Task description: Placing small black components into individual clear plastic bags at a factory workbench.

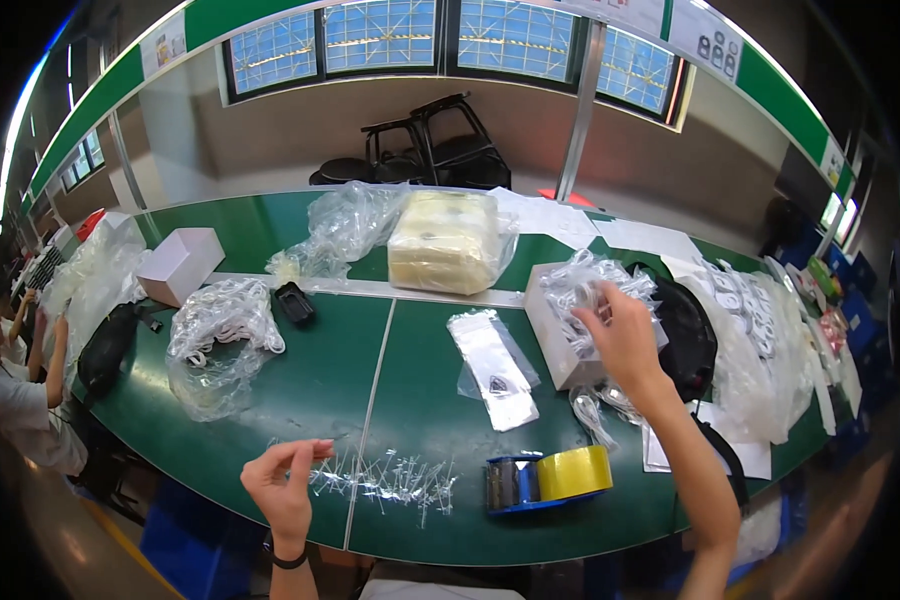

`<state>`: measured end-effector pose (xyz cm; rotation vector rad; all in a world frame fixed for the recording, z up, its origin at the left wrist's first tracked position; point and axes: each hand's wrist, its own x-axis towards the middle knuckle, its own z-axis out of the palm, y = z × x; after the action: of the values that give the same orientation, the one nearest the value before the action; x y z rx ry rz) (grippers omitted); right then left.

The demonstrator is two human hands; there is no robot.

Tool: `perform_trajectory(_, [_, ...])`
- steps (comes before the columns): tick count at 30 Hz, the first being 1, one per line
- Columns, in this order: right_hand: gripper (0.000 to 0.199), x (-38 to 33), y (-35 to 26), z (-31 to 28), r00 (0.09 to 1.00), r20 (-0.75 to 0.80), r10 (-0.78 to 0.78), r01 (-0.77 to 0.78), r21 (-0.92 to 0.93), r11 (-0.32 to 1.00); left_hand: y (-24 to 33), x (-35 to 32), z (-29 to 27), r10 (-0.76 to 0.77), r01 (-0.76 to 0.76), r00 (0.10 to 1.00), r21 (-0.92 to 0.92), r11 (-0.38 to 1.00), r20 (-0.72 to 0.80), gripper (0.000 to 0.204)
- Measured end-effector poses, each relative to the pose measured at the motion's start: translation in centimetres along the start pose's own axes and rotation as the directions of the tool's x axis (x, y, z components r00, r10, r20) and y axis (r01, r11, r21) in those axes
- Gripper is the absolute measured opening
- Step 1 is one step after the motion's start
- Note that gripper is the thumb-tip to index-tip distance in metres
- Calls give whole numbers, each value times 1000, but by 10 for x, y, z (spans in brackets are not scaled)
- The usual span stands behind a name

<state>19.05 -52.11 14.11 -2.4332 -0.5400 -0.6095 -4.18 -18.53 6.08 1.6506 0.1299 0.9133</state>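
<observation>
My left hand [282, 487] is above the table's near edge, left of a scattered pile of thin clear strips [395, 482]. Its thumb and fingers come together; whatever lies between them is too small to make out. A dark band is round that wrist. My right hand [625, 335] reaches over a white box [562, 345] filled with white cables in clear plastic [585, 280]. Thumb and forefinger are apart there, close to the plastic, and the other fingertips are partly hidden. A coiled white cable [592, 415] lies in front of the box.
A yellow tape roll on a blue dispenser [550, 478] stands near the front edge. White plastic pouches [495, 370] lie mid-table. Farther back is a wrapped yellowish block [443, 245]. Bagged cables [225, 335] sit left, a black bag [688, 335] right. Another person [35, 400] works far left.
</observation>
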Motion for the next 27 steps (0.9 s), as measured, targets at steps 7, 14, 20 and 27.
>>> perform_trajectory(7, [20, -24, 30, 11, 908, 66, -413, 417, -235, 878, -13, 0, 0, -13, 16, 998, -35, 999, 66, 22])
perform_trajectory(14, [30, -85, 31, -23, 806, 551, 215, -62, -282, 957, -34, -11, -33, -74, 77, 997, 76, 994, -31, 23])
perform_trajectory(20, [34, -94, 57, -4, 795, 566, 218, 18, -381, 924, -24, -1, -11, -53, 46, 994, 76, 996, 92, 22])
perform_trajectory(27, [21, -57, -20, -40, 808, 582, -89, -123, 315, 941, -5, 0, -4, -137, 139, 968, 6, 990, 209, 20])
